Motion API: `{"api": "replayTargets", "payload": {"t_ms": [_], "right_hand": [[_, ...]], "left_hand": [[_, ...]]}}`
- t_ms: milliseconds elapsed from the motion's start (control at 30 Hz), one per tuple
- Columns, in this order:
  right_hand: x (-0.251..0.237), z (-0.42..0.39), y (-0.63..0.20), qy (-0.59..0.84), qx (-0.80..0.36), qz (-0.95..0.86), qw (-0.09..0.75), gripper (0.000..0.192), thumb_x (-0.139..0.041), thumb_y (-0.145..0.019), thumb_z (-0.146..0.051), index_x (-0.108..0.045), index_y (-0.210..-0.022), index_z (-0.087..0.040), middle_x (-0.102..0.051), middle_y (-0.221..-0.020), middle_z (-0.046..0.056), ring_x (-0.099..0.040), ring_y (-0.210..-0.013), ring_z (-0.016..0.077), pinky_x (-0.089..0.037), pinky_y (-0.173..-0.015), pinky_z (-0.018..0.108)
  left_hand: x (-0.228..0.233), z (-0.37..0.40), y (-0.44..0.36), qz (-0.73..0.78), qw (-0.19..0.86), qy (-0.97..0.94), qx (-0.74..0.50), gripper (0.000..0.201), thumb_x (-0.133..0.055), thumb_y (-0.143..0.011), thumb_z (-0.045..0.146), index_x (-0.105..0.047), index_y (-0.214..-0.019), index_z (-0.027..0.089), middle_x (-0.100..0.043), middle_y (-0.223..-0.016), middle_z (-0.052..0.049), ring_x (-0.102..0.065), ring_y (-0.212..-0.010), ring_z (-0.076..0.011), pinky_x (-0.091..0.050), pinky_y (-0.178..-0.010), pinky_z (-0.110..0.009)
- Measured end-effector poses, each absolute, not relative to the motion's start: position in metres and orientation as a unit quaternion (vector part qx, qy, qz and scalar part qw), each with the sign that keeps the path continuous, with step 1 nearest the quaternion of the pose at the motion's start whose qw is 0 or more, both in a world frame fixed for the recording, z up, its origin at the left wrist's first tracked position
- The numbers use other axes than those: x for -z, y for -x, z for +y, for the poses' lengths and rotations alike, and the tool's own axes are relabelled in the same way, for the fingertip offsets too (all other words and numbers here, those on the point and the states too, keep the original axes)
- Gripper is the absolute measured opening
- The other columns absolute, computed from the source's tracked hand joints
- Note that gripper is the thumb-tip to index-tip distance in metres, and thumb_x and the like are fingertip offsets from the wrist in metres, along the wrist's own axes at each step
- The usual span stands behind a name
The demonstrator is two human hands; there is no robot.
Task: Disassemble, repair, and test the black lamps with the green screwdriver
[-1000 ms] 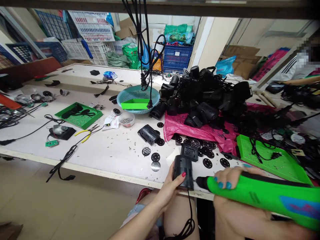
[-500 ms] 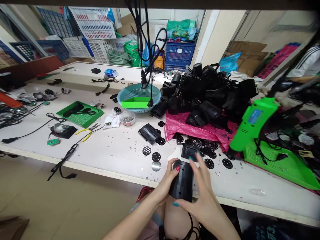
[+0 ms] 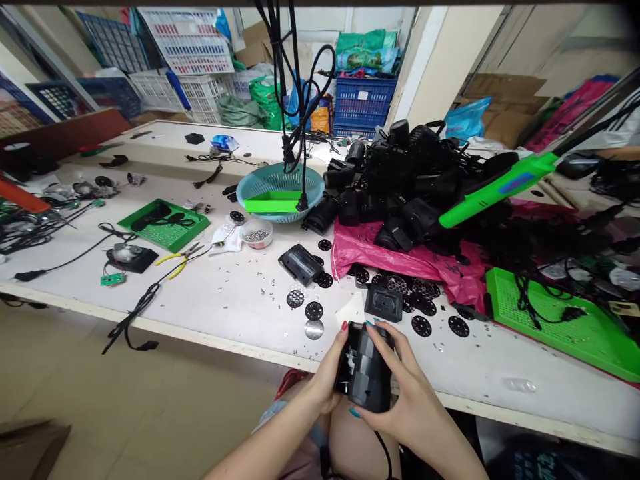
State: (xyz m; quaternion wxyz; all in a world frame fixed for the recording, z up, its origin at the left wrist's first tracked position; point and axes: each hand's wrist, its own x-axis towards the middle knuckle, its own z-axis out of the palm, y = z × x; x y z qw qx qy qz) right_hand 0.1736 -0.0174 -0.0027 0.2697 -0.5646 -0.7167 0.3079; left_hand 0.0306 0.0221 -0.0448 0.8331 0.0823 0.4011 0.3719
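- Hands: the black housing is now held by both of them at the near edge of the desk, just above the lap.
- The left hand is wrapped around the left side of the housing, with the red-nailed thumb up at its top edge.
- The right hand is closed on the right side and the bottom (a second ago it was busy with the green power screwdriver, pressed against the housing's end).
- The screwdriver has been let go. It is now seen up in the air over the pile of black housings, well apart from both hands (it looks hung from above, but what holds it cannot be seen).
- The housing has been tipped since half a second ago, so its open side with pale parts inside is turned to the left.
- A thin black cord is seen hanging from the bottom of the housing, down between the knees.
- From all this it is judged that the driving step on this piece is finished and the piece is being looked over.
- Near the hands, a small black square part and some round black vent discs are left lying on the desk, not touched.
- The pink bag and the green tray are found farther back and to the right.
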Motion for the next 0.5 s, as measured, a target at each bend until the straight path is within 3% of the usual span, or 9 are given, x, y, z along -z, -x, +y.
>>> {"api": "replayTargets", "payload": {"t_ms": [100,200,267,400,500], "right_hand": [[0.000,-0.021,-0.180,0.579,-0.313,-0.682,0.318,0.095,-0.074,-0.072,-0.020,-0.028,-0.153,-0.038,-0.023,-0.159,0.005,-0.030,-0.149,0.0274,-0.039,-0.116,0.045],[0.006,-0.022,-0.199,0.614,-0.324,-0.598,0.401,0.087,-0.072,-0.078,-0.035,-0.028,-0.153,-0.039,-0.026,-0.160,0.004,-0.031,-0.148,0.0278,-0.051,-0.105,0.040],[0.017,-0.022,-0.219,0.669,-0.289,-0.546,0.414,0.085,-0.071,-0.079,-0.046,-0.030,-0.153,-0.037,-0.029,-0.158,0.006,-0.035,-0.145,0.0301,-0.053,-0.102,0.043],[0.049,-0.019,-0.263,0.754,-0.160,-0.567,0.290,0.091,-0.069,-0.072,-0.060,-0.039,-0.150,-0.022,-0.031,-0.153,0.016,-0.034,-0.144,0.0383,-0.036,-0.115,0.058],[0.073,-0.019,-0.282,0.754,-0.135,-0.603,0.223,0.087,-0.065,-0.075,-0.060,-0.040,-0.149,-0.021,-0.031,-0.154,0.018,-0.037,-0.142,0.0391,-0.037,-0.114,0.058]], "left_hand": [[0.046,0.026,-0.027,0.367,0.839,-0.071,-0.396,0.056,-0.057,-0.091,0.058,-0.067,-0.124,0.013,-0.077,-0.106,-0.012,-0.073,-0.088,-0.0241,-0.054,-0.085,-0.033],[0.050,0.028,-0.021,0.334,0.868,-0.068,-0.362,0.069,-0.044,-0.092,0.068,-0.066,-0.123,0.009,-0.077,-0.103,-0.015,-0.074,-0.069,-0.0253,-0.056,-0.068,-0.035],[0.051,0.029,-0.017,0.319,0.884,-0.068,-0.336,0.076,-0.036,-0.092,0.072,-0.062,-0.127,0.009,-0.076,-0.101,-0.016,-0.074,-0.064,-0.0278,-0.056,-0.062,-0.038],[0.049,0.025,-0.014,0.292,0.892,-0.077,-0.336,0.074,-0.036,-0.093,0.071,-0.048,-0.142,0.017,-0.076,-0.100,-0.015,-0.075,-0.067,-0.0303,-0.057,-0.066,-0.040],[0.046,0.022,-0.015,0.265,0.897,-0.089,-0.343,0.074,-0.038,-0.092,0.070,-0.039,-0.147,0.021,-0.076,-0.098,-0.015,-0.075,-0.067,-0.0315,-0.057,-0.066,-0.041]]}}
